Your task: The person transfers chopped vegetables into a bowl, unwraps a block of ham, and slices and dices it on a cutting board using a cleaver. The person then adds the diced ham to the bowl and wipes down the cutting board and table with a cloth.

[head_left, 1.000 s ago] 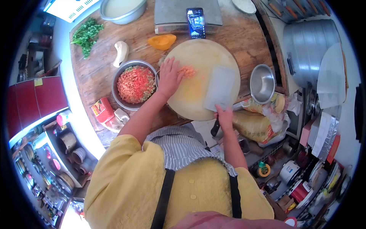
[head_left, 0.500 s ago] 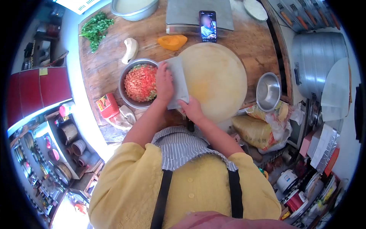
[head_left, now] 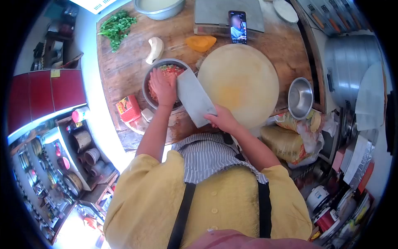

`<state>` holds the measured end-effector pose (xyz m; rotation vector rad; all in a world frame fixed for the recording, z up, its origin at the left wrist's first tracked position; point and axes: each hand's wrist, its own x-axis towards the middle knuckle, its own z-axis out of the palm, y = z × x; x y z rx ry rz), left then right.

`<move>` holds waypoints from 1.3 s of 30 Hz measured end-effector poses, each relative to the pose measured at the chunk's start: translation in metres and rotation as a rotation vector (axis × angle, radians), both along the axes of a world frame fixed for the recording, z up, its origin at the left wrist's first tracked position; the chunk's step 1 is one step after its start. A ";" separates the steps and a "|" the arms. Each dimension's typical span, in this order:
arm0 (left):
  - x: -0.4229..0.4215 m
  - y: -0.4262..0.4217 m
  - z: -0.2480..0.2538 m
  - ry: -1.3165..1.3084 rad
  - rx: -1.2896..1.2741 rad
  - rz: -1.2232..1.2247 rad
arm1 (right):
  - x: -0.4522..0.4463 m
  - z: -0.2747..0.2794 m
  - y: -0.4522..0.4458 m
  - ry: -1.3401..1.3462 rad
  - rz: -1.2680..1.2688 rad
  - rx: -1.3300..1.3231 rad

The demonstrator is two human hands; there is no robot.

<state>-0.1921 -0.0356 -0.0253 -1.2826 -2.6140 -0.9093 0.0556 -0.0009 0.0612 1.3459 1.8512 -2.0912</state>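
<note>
My left hand (head_left: 163, 88) lies over the metal bowl (head_left: 146, 92), its fingers spread on the chopped red and green food (head_left: 171, 69). My right hand (head_left: 223, 119) grips the wide cleaver (head_left: 195, 98) near its handle. The blade slants from the bowl's right rim down toward my right hand, over the left edge of the round cutting board (head_left: 244, 74). A yellowish stain marks the board. The handle is mostly hidden under my right hand.
Behind the board, a phone (head_left: 237, 27) stands by a grey slab (head_left: 228, 14). An orange piece (head_left: 201, 42), white peeled piece (head_left: 155, 50), green herbs (head_left: 117, 30), red packet (head_left: 128, 108) and pale basin (head_left: 159, 9) lie around. An empty steel bowl (head_left: 300, 98) is right.
The orange shreds have left the board. Both hands and the cleaver have moved left to the bowl, and my left hand has gone from the blade onto the food. The view has shifted.
</note>
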 end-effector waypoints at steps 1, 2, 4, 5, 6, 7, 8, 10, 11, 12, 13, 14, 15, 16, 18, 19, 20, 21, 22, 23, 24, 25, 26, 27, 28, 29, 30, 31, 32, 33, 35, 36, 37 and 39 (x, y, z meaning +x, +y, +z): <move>-0.010 -0.003 -0.005 -0.003 -0.002 -0.007 | 0.008 0.008 -0.001 -0.003 -0.007 -0.002; -0.021 -0.008 -0.012 0.007 0.002 -0.017 | 0.017 0.018 -0.004 -0.043 -0.016 0.044; -0.033 -0.013 -0.009 0.082 0.070 -0.081 | 0.040 0.024 -0.012 -0.084 -0.038 0.086; -0.034 -0.014 -0.003 0.079 0.066 -0.094 | 0.054 0.018 -0.018 -0.140 -0.104 0.106; -0.034 -0.015 0.007 -0.021 -0.014 -0.149 | 0.069 0.012 -0.025 -0.198 -0.171 0.122; -0.033 -0.016 0.016 -0.122 -0.096 -0.204 | 0.083 0.007 -0.032 -0.205 -0.184 0.113; -0.030 -0.015 0.024 -0.141 -0.090 -0.203 | 0.100 0.003 -0.040 -0.192 -0.321 0.123; -0.029 -0.017 0.014 -0.205 0.018 -0.195 | 0.133 -0.004 -0.060 -0.202 -0.471 0.129; -0.029 -0.018 0.008 -0.254 0.141 -0.166 | 0.149 -0.008 -0.069 -0.217 -0.605 0.125; -0.026 -0.019 0.012 -0.306 0.158 -0.180 | 0.163 -0.012 -0.080 -0.231 -0.737 0.123; -0.026 -0.022 0.008 -0.320 0.154 -0.189 | 0.176 -0.016 -0.092 -0.245 -0.747 0.124; -0.028 -0.025 0.003 -0.302 0.129 -0.239 | 0.187 -0.020 -0.104 -0.266 -0.805 0.129; -0.028 -0.028 -0.001 -0.283 0.105 -0.286 | 0.196 -0.024 -0.115 -0.286 -0.858 0.136; -0.025 -0.029 0.000 -0.322 0.051 -0.284 | 0.201 -0.029 -0.127 -0.294 -0.858 0.138; -0.022 -0.029 -0.001 -0.401 0.058 -0.329 | 0.200 -0.040 -0.150 -0.246 -0.940 0.077; -0.022 -0.029 0.000 -0.473 0.066 -0.374 | 0.191 -0.037 -0.151 -0.250 -0.940 0.076; -0.019 -0.029 0.001 -0.475 0.064 -0.373 | 0.179 -0.034 -0.152 -0.295 -0.893 0.043; -0.013 -0.027 0.006 -0.475 0.083 -0.370 | 0.165 -0.030 -0.150 -0.338 -0.845 0.009; -0.006 -0.025 0.010 -0.473 0.101 -0.368 | 0.151 -0.030 -0.145 -0.337 -0.845 0.006; 0.001 -0.024 0.017 -0.470 0.101 -0.368 | 0.135 -0.031 -0.135 -0.300 -0.729 0.013; 0.009 -0.022 0.025 -0.484 0.117 -0.418 | 0.119 -0.032 -0.124 -0.259 -0.612 0.024; 0.015 -0.020 0.032 -0.492 0.136 -0.466 | 0.101 -0.032 -0.113 -0.246 -0.607 0.029; 0.020 -0.021 0.026 -0.388 0.131 -0.489 | 0.082 -0.031 -0.102 -0.189 -0.545 0.023; 0.022 -0.022 0.022 -0.278 0.126 -0.506 | 0.065 -0.028 -0.093 -0.127 -0.478 0.020; 0.029 -0.020 0.034 -0.238 0.149 -0.534 | 0.050 -0.022 -0.084 -0.100 -0.459 0.029; 0.034 -0.019 0.044 -0.197 0.169 -0.559 | 0.036 -0.015 -0.077 -0.083 -0.394 0.027; 0.030 -0.016 0.047 -0.172 0.178 -0.540 | 0.023 -0.011 -0.072 -0.070 -0.330 0.025; 0.027 -0.015 0.045 -0.154 0.178 -0.475 | 0.014 -0.009 -0.069 -0.053 -0.312 0.034; 0.022 -0.015 0.041 -0.143 0.178 -0.412 | 0.008 -0.006 -0.067 -0.059 -0.236 0.055; 0.012 -0.016 0.035 -0.136 0.187 -0.400 | 0.004 -0.003 -0.067 -0.070 -0.162 0.076; -0.012 -0.019 0.016 -0.018 0.117 -0.278 | 0.000 0.000 -0.066 -0.076 -0.150 0.088; -0.025 -0.021 0.014 -0.014 0.085 -0.244 | -0.001 0.001 -0.065 -0.082 -0.154 0.093; -0.031 -0.026 0.012 -0.017 0.093 -0.234 | 0.001 -0.001 -0.064 -0.086 -0.143 0.101; -0.039 -0.037 0.014 -0.073 0.148 -0.238 | 0.002 -0.005 -0.060 -0.117 -0.182 0.108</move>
